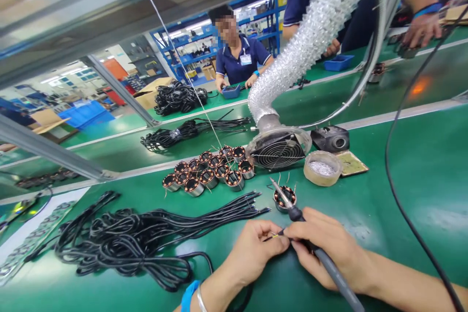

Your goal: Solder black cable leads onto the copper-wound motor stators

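Note:
My right hand is wrapped around the grey handle of a soldering iron, whose metal tip points up and left over a single copper-wound motor stator. Close beside it, my left hand pinches the end of a black cable, where a bit of yellow wire shows. Fingertips of both hands nearly meet there, so the very end is partly hidden. Left of my hands lies a bundle of black cables, stripped ends toward the stator. Behind it stands a group of several stators.
A fume-extractor fan on a silver duct stands behind the lone stator. Right of it are a round tub, a sponge tray and a black holder. A hanging black cord crosses the right side. Co-workers sit opposite.

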{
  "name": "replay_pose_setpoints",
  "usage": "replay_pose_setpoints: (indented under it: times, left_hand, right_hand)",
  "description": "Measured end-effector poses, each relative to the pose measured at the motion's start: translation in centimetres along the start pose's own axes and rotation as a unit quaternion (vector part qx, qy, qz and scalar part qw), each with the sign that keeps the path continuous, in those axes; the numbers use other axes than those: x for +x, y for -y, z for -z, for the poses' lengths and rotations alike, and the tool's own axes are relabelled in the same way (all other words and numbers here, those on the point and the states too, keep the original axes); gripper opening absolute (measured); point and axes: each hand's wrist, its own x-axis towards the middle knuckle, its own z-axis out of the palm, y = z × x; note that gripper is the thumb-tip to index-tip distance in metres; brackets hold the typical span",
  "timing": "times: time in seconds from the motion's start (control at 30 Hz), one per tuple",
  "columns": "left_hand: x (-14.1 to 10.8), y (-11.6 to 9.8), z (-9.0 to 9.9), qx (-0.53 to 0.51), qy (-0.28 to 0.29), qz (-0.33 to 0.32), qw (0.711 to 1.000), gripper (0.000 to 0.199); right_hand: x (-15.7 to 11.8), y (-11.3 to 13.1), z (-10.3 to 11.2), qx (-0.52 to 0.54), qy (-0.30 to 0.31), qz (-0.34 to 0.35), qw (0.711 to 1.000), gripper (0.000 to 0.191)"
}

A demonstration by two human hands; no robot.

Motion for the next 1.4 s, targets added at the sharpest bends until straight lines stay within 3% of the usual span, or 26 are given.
replay_pose_setpoints:
  times: [0.07, 0.23, 0.4, 0.57, 0.83, 1.1, 1.2, 1.33, 1.4]
  left_hand:
    - [0.0, 0.0, 0.1, -0.004, 0.003, -0.003, 1.000, 0.040]
    - [0.4, -0.2, 0.7, -0.024, -0.019, 0.078, 0.996, 0.039]
    - [0.5, -0.3, 0.3, 0.012, -0.049, 0.009, 0.999, 0.031]
    - [0.1, -0.3, -0.1, 0.059, -0.045, -0.019, 0.997, 0.028]
    - [-0.4, -0.3, -0.4, 0.127, -0.052, -0.072, 0.988, 0.021]
    - [-1.0, -0.3, -0.8, 0.223, -0.071, -0.089, 0.968, 0.019]
    - [-1.2, 0.5, -1.2, 0.207, -0.063, -0.097, 0.971, 0.020]
    - [-2.0, 2.6, -1.8, 0.078, -0.005, -0.074, 0.994, 0.017]
    - [-2.5, 2.8, -1.6, 0.018, 0.050, -0.079, 0.995, 0.037]
  right_hand:
    - [-0.3, -0.1, -0.1, 0.000, -0.012, 0.003, 1.000, 0.026]
    - [-1.0, -0.3, -0.4, 0.003, -0.041, -0.002, 0.999, 0.030]
    - [-1.3, -0.3, -0.5, -0.005, -0.046, -0.020, 0.999, 0.035]
    - [-1.3, -0.2, -0.5, 0.007, -0.028, -0.033, 0.999, 0.035]
    - [-0.5, 0.1, 0.0, 0.040, 0.058, -0.128, 0.989, 0.031]
    - [-0.8, 0.1, -0.2, 0.075, 0.068, -0.209, 0.973, 0.024]
    - [-0.9, 0.4, -0.8, 0.053, 0.041, -0.177, 0.982, 0.018]
    - [-1.0, 0.7, -1.6, -0.021, -0.013, -0.092, 0.995, 0.019]
    - [-1.0, 0.6, -1.6, -0.037, -0.023, -0.079, 0.996, 0.020]
